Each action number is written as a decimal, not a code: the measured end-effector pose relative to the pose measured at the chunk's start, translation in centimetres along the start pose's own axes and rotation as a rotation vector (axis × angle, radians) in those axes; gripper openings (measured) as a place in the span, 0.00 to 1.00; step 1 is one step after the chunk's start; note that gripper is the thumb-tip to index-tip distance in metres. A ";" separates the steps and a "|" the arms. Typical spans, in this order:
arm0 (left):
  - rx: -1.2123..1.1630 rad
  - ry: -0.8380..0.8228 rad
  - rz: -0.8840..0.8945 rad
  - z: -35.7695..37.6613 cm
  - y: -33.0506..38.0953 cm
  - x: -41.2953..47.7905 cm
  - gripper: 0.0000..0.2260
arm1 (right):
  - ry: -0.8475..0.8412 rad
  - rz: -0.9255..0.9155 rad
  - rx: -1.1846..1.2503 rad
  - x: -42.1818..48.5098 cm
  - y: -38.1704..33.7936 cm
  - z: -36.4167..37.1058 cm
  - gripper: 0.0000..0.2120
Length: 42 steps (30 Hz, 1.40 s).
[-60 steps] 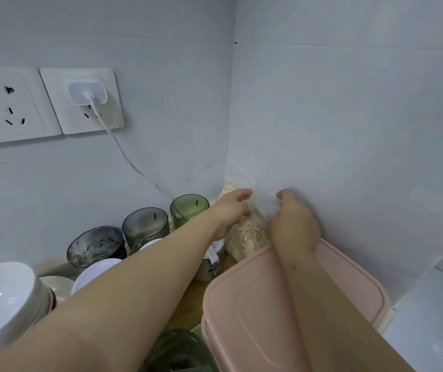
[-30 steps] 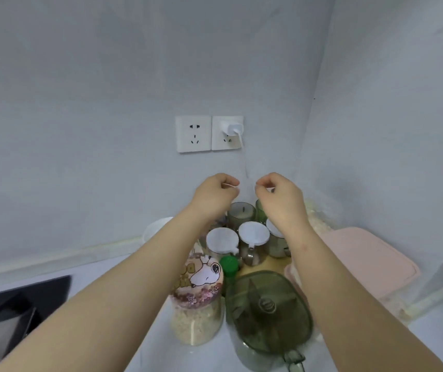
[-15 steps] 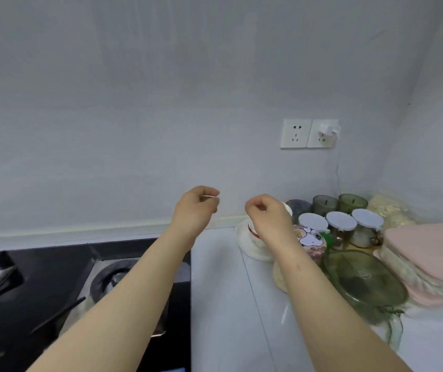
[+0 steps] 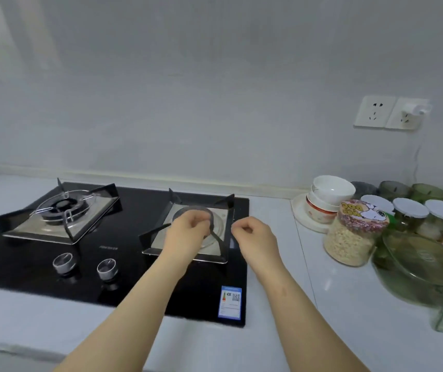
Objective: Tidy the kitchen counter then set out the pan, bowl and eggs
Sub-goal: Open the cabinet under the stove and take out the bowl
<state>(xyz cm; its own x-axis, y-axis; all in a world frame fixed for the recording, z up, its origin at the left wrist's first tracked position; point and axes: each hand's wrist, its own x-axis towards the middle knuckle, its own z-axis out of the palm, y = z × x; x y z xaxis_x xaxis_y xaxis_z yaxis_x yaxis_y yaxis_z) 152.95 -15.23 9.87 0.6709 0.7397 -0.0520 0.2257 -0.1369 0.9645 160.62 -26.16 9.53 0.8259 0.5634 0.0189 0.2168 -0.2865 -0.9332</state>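
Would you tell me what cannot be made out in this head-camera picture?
Head view, curled fingers hide it: whether the left hand or the right hand pinches anything.
Head view, behind the left hand: the middle of the right gas burner.
Head view, too small: the print on the blue label on the black glass hob.
Head view, cut by the right edge: the green glass lidded dish.

You can pass along the worktop (image 4: 330, 312) between gas hob (image 4: 26, 267) and oat jar (image 4: 352, 237); stacked bowls (image 4: 329, 194) and lidded jars (image 4: 413, 213) crowd its back right corner.
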 end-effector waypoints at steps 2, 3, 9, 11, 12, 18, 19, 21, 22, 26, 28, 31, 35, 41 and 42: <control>0.000 0.018 -0.033 -1.2 -1.5 -2.4 0.08 | -0.059 0.022 -0.003 -2.2 0.5 1.5 0.06; -0.005 0.030 -0.054 -1.9 -2.3 -3.3 0.08 | -0.083 0.032 -0.005 -3.1 0.7 2.3 0.06; -0.045 0.136 -0.142 -7.5 -5.1 -7.2 0.08 | -0.182 0.058 -0.002 -7.3 -0.8 7.4 0.06; -0.061 0.147 -0.154 -9.5 -5.8 -8.1 0.08 | -0.194 0.055 -0.014 -8.4 -1.6 9.5 0.07; -0.059 0.148 -0.156 -10.4 -6.1 -8.3 0.08 | -0.198 0.055 -0.016 -8.8 -1.8 10.5 0.07; 0.003 0.119 -0.125 -18.5 -8.8 -9.1 0.07 | -0.181 0.078 0.024 -11.4 -4.0 18.7 0.08; 0.013 0.107 -0.123 -19.4 -9.1 -9.1 0.07 | -0.174 0.085 0.037 -11.7 -4.2 19.6 0.08; 0.028 0.089 -0.125 -22.1 -10.2 -9.3 0.07 | -0.174 0.092 0.043 -12.7 -4.8 22.3 0.08; 0.030 0.085 -0.128 -23.3 -10.8 -9.4 0.07 | -0.175 0.095 0.045 -13.3 -5.0 23.6 0.08; 0.065 0.034 -0.174 -27.2 -13.9 -10.0 0.07 | -0.141 0.170 0.077 -16.0 -4.7 28.3 0.07; 0.076 0.008 -0.200 -28.2 -15.4 -10.3 0.07 | -0.128 0.210 0.059 -17.3 -3.9 29.6 0.07; 0.077 -0.026 -0.248 -28.9 -18.3 -10.6 0.07 | -0.141 0.289 0.048 -19.0 -1.7 30.7 0.08; 0.095 -0.073 -0.371 -28.2 -22.3 -11.2 0.07 | -0.139 0.411 0.009 -20.6 2.1 30.9 0.07; 0.142 -0.109 -0.560 -25.9 -28.6 -11.1 0.08 | -0.183 0.562 -0.006 -21.2 8.0 32.7 0.07; 0.153 -0.110 -0.572 -25.7 -29.3 -11.0 0.07 | -0.190 0.580 -0.013 -21.1 8.7 33.0 0.07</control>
<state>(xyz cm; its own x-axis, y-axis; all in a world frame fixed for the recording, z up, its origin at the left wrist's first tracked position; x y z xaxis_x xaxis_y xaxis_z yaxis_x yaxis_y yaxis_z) 120.85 -2.41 -11.17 0.4803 0.6522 -0.5864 0.6660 0.1639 0.7278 127.89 -14.99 -10.85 0.7041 0.4410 -0.5565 -0.2329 -0.5969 -0.7678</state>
